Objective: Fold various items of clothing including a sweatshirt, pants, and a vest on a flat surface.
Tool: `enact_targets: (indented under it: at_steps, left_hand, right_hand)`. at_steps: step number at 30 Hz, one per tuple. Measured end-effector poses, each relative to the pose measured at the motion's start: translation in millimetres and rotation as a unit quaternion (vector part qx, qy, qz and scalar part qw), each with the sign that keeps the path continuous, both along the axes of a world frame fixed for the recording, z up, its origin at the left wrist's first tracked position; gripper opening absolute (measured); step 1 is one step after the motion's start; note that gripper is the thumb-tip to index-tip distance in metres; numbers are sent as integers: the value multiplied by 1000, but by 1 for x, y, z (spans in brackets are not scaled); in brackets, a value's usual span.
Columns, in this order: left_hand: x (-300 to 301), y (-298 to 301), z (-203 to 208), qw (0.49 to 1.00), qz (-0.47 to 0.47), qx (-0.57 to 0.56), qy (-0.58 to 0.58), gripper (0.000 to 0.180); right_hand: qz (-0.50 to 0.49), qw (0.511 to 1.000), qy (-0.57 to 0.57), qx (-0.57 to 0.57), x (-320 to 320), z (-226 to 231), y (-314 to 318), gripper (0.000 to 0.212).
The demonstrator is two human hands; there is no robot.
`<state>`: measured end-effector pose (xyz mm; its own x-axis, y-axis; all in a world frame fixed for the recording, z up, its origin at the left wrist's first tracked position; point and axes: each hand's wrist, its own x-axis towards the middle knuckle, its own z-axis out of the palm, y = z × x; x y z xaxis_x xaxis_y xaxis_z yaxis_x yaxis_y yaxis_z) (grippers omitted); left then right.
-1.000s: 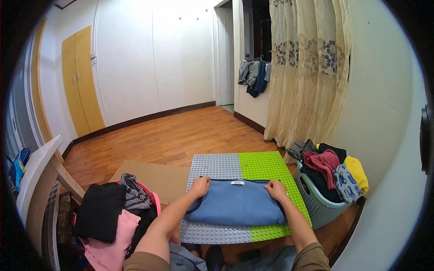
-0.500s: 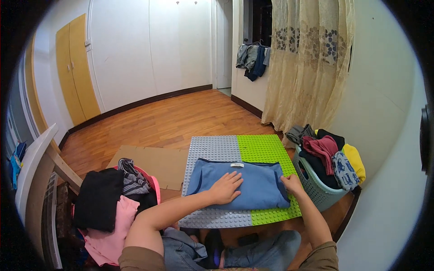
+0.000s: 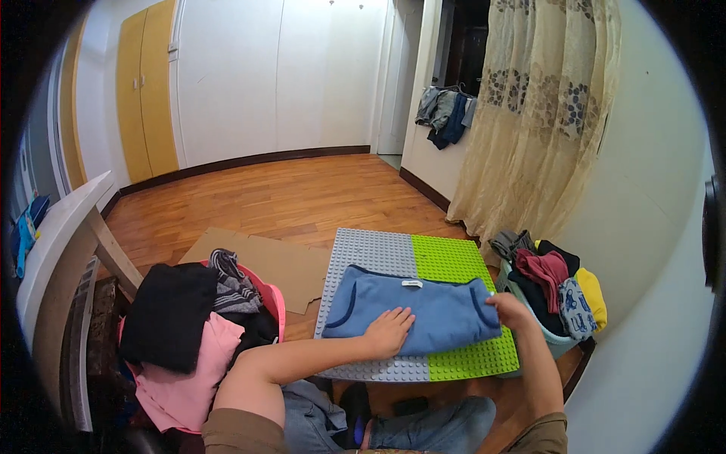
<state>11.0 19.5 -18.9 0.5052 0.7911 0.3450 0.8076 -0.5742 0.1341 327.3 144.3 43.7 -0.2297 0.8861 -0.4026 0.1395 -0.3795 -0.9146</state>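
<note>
A blue top [image 3: 442,314] with dark trim and a white neck label lies folded on a studded building-brick tabletop [image 3: 370,246], half grey and half lime green. My left hand [image 3: 390,332] rests flat on the lower middle of the cloth, fingers stretched out. At the top's right edge, my right hand [image 3: 511,309] pinches the cloth between thumb and fingers. A dark curved trim line shows near each end of the folded top.
To the left, a pink basket [image 3: 277,303] holds black, striped and pink clothes beside a white wooden rail [image 3: 57,265]. A pale green basket [image 3: 558,346] heaped with clothes stands right, near the curtain [image 3: 529,113]. Flat cardboard [image 3: 265,261] lies on the floor beyond.
The view has shifted a little. My left hand has slid down the top toward me. My right hand still grips the right edge, where the dark trim now shows more.
</note>
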Motion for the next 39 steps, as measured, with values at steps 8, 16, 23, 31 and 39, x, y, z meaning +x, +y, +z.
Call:
enact_targets:
  at_steps: [8, 16, 23, 31, 39]
  left_hand:
    - [0, 5, 6, 999, -21, -32, 32, 44]
    - [-1, 7, -32, 989, 10, -124, -84, 40]
    - [-14, -1, -17, 989, -51, -138, -5, 45]
    - [2, -42, 97, 889, -59, -366, 268, 32]
    - [-41, 17, 125, 984, 115, -121, -64, 26]
  right_hand:
    - [129, 977, 124, 114, -169, 98, -23, 10]
    - [139, 988, -18, 62, -319, -9, -40, 20]
    - [189, 949, -199, 153, -329, -37, -44, 22]
    - [80, 858, -254, 439, -284, 8, -49, 34]
    - [129, 760, -445, 456, -268, -42, -60, 58]
